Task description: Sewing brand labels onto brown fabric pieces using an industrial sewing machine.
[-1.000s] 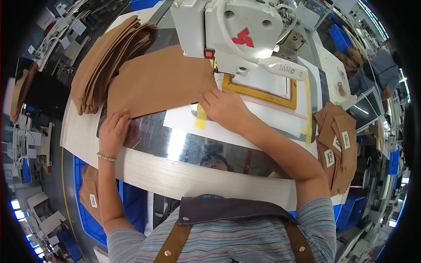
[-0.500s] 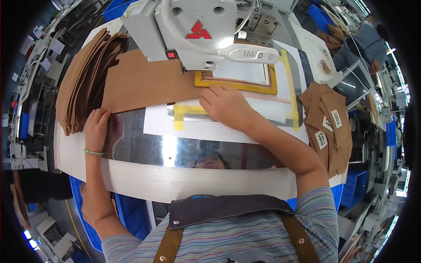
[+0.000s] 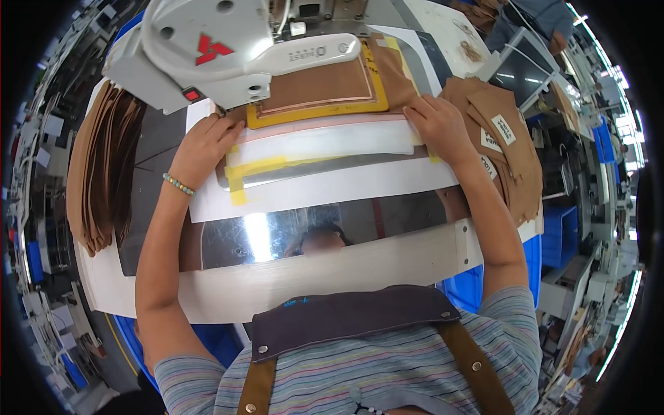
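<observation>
A brown fabric piece [image 3: 318,77] lies under the yellow clamp frame [image 3: 318,117] of a white sewing machine [image 3: 207,52], showing through the frame's opening and out past its right side. At the frame's left end, my left hand [image 3: 211,144] has its fingers closed on the fabric's near left edge. My right hand [image 3: 439,130] pinches the fabric's near right corner, to the right of the frame. Part of the piece is hidden behind the machine head. Beneath it is a white sheet [image 3: 318,178] with yellow tape strips [image 3: 238,183].
Brown fabric pieces stand in a thick stack [image 3: 97,173] at the left. More brown pieces with white labels [image 3: 512,166] are piled at the right. A shiny metal plate [image 3: 387,220] runs along the near side. Blue bins [image 3: 560,235] sit below the table; another person [image 3: 532,21] is at far right.
The brown fabric has moved right from beside the left stack to under the yellow frame. My left hand came right with it; my right hand shifted to the fabric's right end.
</observation>
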Tool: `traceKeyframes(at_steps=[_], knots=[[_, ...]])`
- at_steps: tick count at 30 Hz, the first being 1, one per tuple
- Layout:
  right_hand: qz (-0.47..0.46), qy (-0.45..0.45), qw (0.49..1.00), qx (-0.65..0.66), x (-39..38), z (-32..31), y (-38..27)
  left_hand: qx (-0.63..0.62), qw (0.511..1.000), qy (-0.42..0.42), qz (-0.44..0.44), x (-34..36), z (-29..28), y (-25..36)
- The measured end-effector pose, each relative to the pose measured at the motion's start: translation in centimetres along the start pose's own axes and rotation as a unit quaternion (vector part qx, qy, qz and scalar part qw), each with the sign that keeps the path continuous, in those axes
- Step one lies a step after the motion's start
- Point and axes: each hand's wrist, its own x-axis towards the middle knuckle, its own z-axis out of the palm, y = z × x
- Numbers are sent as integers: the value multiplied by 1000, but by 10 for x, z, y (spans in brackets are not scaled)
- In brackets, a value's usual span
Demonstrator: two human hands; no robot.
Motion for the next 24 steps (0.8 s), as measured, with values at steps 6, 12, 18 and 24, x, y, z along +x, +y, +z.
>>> traceKeyframes(at_steps=[6, 12, 18, 24], knots=[[107, -15, 994, -30, -18, -5, -20, -44, 994, -41, -95, -12, -15, 29], [182, -30, 981, 65, -26, -14, -37, -74, 973, -19, -216, -19, -11, 48], [210, -34, 976, 46, -22, -9, -37, -81, 971, -60, -217, -21, -13, 44], [207, -23, 971, 114, -18, -16, -29, -78, 975, -21, -208, -24, -13, 45]])
